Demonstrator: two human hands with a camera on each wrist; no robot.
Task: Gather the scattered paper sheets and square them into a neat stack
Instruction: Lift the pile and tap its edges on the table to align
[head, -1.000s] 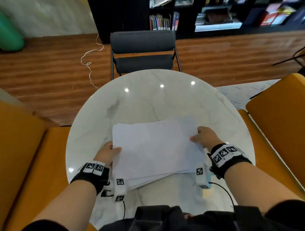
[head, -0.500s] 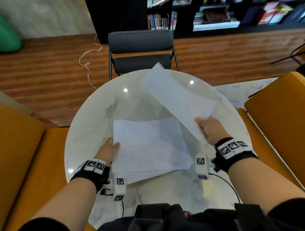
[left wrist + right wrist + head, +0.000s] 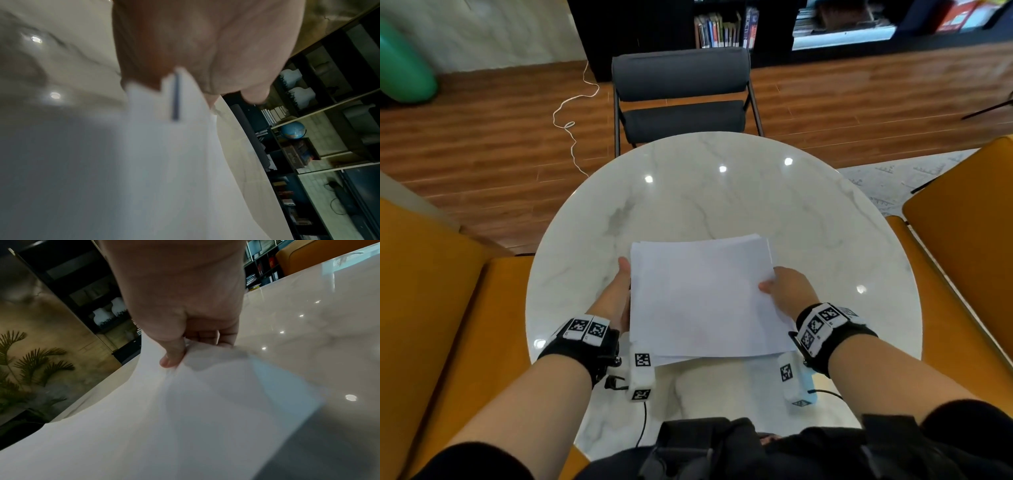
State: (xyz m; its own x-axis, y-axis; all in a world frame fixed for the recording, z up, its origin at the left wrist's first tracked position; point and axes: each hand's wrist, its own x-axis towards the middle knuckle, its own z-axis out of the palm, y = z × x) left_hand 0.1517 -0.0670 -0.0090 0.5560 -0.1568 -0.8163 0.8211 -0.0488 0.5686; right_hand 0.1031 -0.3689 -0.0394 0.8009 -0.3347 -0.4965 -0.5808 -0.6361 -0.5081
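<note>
A stack of white paper sheets (image 3: 702, 298) lies on the round marble table (image 3: 722, 202), its edges nearly aligned, with a few sheets peeking out at the near edge. My left hand (image 3: 618, 291) lies along the stack's left edge and presses against it with straight fingers. In the left wrist view the sheet edges (image 3: 164, 100) butt into my palm (image 3: 205, 40). My right hand (image 3: 782, 291) pinches the stack's right edge. My thumb (image 3: 172, 356) sits on top of the paper (image 3: 185, 418) and the fingers curl underneath, lifting that side slightly.
A grey chair (image 3: 681, 89) stands at the table's far side. Orange seats flank it on the left (image 3: 431, 291) and right (image 3: 962, 240). A white cord (image 3: 571, 120) lies on the wooden floor. Bookshelves line the back wall.
Half a second ago my right hand held one sheet in the air over the far side of the table; that sheet now lies on the stack. My left hand moved from gripping to pressing the edge.
</note>
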